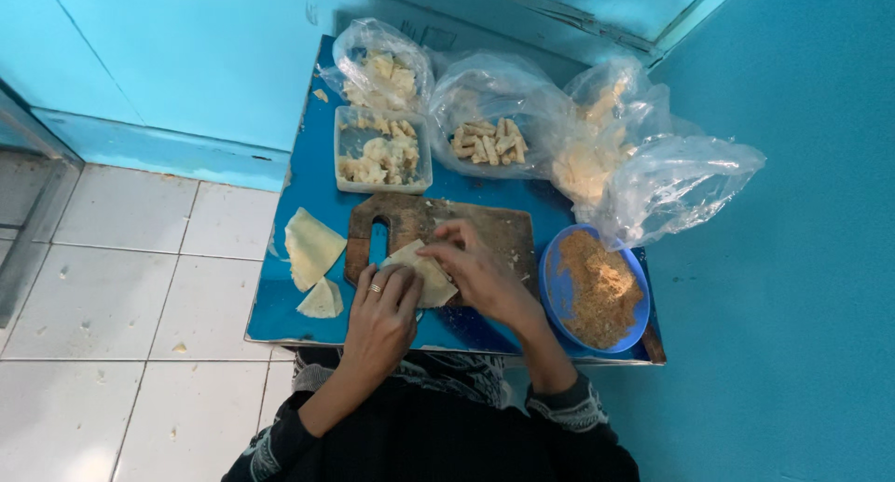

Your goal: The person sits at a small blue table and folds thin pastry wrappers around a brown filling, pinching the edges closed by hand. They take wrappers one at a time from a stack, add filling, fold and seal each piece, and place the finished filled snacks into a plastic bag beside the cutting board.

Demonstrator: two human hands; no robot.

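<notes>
Wrapper sheet (424, 275), thin and pale, lies on the wooden cutting board (466, 230) on our small blue table (308, 319). Our left hand (382, 319) presses it flat with bent fingers, and our right hand (480, 272) pinches its top edge. We think it is best to fold slowly and keep the edges tight. 2 more sheets (312, 258) wait at the left, and a blue bowl of crumbs (597, 291) sits at the right.

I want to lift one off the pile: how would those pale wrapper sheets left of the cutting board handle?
The wrapper sheets look thin and flat, so probably floppy and very light. Their edges seem fine, likely easy to tear. Stacked sheets may cling together.
</notes>
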